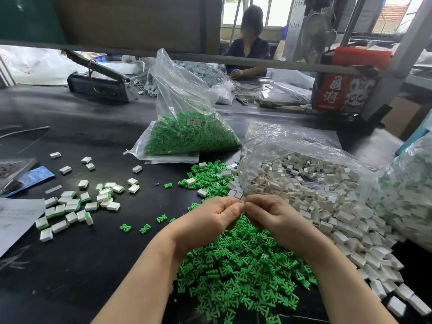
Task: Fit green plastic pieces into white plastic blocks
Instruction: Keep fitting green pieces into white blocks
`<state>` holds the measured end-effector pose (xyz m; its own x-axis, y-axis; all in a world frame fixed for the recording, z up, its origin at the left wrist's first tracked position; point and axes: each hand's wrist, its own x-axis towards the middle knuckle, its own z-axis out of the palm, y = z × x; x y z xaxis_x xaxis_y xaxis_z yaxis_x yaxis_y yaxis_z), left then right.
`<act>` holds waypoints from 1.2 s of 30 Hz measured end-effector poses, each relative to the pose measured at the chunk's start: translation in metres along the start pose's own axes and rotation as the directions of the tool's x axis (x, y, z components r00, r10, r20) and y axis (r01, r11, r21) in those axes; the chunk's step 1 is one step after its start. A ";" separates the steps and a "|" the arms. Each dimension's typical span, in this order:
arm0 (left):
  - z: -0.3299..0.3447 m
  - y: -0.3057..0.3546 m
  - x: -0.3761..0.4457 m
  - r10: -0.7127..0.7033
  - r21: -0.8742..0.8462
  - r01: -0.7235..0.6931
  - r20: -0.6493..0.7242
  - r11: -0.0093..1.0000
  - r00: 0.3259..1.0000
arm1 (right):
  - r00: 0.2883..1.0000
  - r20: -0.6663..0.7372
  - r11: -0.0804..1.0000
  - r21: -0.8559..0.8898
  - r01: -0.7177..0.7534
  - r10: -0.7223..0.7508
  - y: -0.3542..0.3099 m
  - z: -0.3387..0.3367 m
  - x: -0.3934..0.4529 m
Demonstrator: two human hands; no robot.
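Observation:
My left hand (210,216) and my right hand (268,216) meet fingertip to fingertip above a heap of loose green plastic pieces (240,272). Both hands are curled shut around something small pinched between them; it is almost wholly hidden by the fingers, so I cannot tell what each hand holds. A spill of white plastic blocks (327,206) pours from a clear bag to the right of my hands. To the left lies a scatter of white blocks with green pieces fitted in them (74,206).
A clear bag of green pieces (191,134) stands behind the work area. Another bag of fitted blocks (406,183) sits at the far right. A heat sealer (100,83) and a red box (346,85) stand further back. A person sits across the black table (70,265).

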<state>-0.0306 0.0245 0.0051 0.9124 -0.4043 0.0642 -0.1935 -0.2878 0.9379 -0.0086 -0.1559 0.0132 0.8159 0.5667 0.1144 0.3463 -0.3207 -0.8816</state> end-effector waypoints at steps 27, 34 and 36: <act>0.021 0.013 0.005 0.052 -0.407 -0.133 -0.204 0.904 0.978 | 0.925 -0.265 0.719 0.695 -0.014 0.274 -0.012 0.033 0.011; 0.027 0.013 0.010 -0.008 -0.489 -0.131 -0.271 0.862 0.962 | 0.978 -0.023 0.329 0.943 -0.047 0.207 -0.011 0.042 0.015; 0.030 0.014 0.010 -0.017 -0.493 -0.135 -0.291 0.859 0.957 | 0.981 -0.036 0.297 0.955 -0.023 0.191 -0.011 0.044 0.014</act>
<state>-0.0352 -0.0095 0.0088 0.9809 -0.1298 0.1449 -0.1115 0.2355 0.9655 -0.0207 -0.1110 0.0043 0.8831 0.4675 -0.0400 -0.3578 0.6159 -0.7019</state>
